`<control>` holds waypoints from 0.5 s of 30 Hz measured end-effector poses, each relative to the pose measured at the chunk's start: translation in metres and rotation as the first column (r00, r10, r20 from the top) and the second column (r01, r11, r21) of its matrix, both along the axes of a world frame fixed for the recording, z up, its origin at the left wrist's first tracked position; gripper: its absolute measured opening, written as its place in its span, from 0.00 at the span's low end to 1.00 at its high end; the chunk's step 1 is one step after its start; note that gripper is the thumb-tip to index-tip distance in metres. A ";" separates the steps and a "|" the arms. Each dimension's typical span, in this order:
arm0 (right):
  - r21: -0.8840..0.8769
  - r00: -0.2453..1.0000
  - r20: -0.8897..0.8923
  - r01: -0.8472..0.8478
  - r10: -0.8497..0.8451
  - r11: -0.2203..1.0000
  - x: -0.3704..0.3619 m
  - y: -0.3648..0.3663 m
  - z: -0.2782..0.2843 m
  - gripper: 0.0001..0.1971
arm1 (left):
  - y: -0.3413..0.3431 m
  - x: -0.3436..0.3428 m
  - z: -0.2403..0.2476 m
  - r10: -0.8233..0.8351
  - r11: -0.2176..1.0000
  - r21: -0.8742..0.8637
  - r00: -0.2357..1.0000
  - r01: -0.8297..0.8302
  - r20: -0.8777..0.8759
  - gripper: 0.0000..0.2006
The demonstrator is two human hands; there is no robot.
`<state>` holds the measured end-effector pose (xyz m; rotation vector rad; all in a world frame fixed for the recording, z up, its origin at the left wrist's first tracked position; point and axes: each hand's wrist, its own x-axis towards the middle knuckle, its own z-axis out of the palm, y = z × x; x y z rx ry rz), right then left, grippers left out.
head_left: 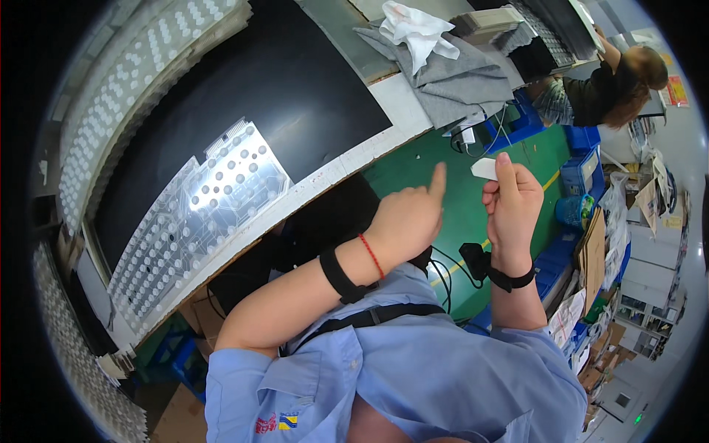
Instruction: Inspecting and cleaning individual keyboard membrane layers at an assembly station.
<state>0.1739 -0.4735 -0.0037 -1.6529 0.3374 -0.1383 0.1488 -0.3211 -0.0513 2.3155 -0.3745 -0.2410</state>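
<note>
My right hand (515, 203) pinches a small flat white piece (484, 169) between thumb and fingers, held up over the floor beyond the table's edge. What exactly the piece is does not show. Nearby on its left, my left hand (408, 224) has the index finger stretched out and the other fingers curled, with nothing visible in it. It touches nothing that I can see. On the black work surface (295, 81) to the left lies a clear keyboard membrane sheet (207, 214) with rows of round grey domes and printed traces. A tall stack of similar sheets (140, 81) stands behind it.
A white table edge (325, 173) runs between me and the sheet. Grey cloth (458, 81) and a white rag (416, 31) lie at the far end. A person (602, 92) works at the far right. Blue crates (580, 173) and cardboard (593, 258) line the right side.
</note>
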 end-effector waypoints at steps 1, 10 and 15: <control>-0.004 1.000 0.010 -0.004 0.004 1.000 0.001 -0.001 0.000 0.16 | 0.001 -0.001 0.002 -0.052 0.994 -0.092 0.990 0.064 0.131 0.40; 0.048 1.000 -0.022 -0.003 0.004 0.999 0.001 -0.003 0.000 0.16 | 0.002 0.001 0.011 -0.032 0.983 -0.168 0.978 0.068 0.207 0.39; 0.065 0.999 0.032 -0.023 0.021 0.998 0.002 -0.002 -0.001 0.16 | 0.000 -0.002 0.008 -0.141 0.989 -0.001 0.956 0.146 0.256 0.39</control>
